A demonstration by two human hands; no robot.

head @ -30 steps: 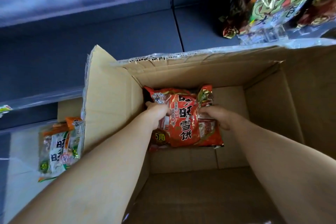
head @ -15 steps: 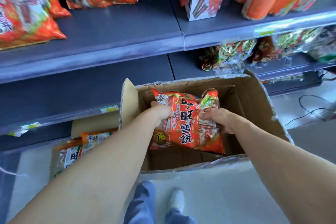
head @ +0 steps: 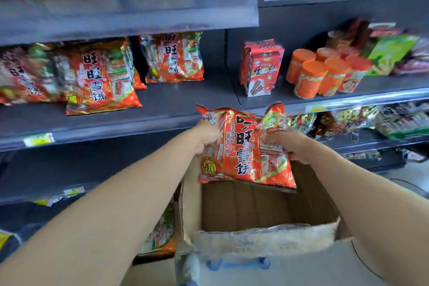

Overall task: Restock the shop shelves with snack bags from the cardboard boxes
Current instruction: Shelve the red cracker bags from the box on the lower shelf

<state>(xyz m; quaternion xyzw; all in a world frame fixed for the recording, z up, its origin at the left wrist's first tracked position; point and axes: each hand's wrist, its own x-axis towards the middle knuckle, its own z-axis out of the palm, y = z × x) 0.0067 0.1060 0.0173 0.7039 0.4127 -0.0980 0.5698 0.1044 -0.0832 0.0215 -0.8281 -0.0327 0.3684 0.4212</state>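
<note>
Two hands are gripping one red snack bag (head: 243,148) by its sides — the left hand (head: 206,137) is curling round the bag's left edge, and the right hand (head: 287,144) is pinching its right edge below the crinkled top corner. The bag is hanging upright in the air above the open cardboard box (head: 243,206), its lower edge just over the box's far wall, and its top is reaching level with the front lip of the grey shelf (head: 176,104). On that shelf, to the left, a large red bag (head: 97,79) is leaning near the front and a second red bag (head: 174,58) is sitting further back. Past the shelf divider a red carton (head: 261,69) is standing upright beside a cluster of orange canisters (head: 325,74). Left of the box, more bags (head: 160,234) are showing low down — partly hidden by the left forearm.
</note>
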